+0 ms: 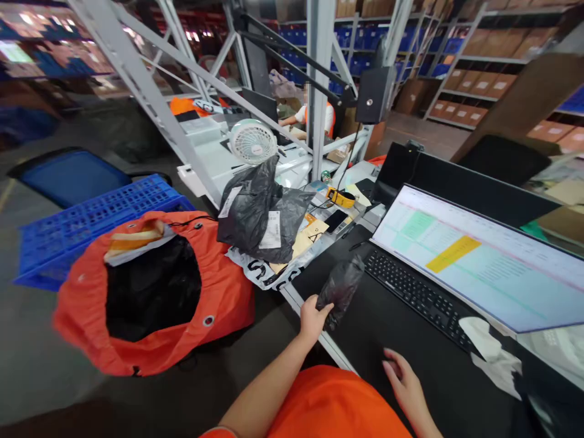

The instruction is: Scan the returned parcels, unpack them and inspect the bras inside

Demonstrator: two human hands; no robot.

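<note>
Head view: a small black bag (343, 287) sits in the left hand (313, 320), ahead and to the left of the right hand (405, 384).
The left hand grips the bag's near end, thumb on top; its long axis slants forward and rightward, its far end close by the keyboard (415, 293). Whether the bag touches the desk (365, 334) or hangs just above is unclear. The right hand, empty, fingers loosely curled and thumb apart, is over the desk, clear of the bag. The open orange sack (230, 277) stands left of the left hand, opposite the bag's far end.
</note>
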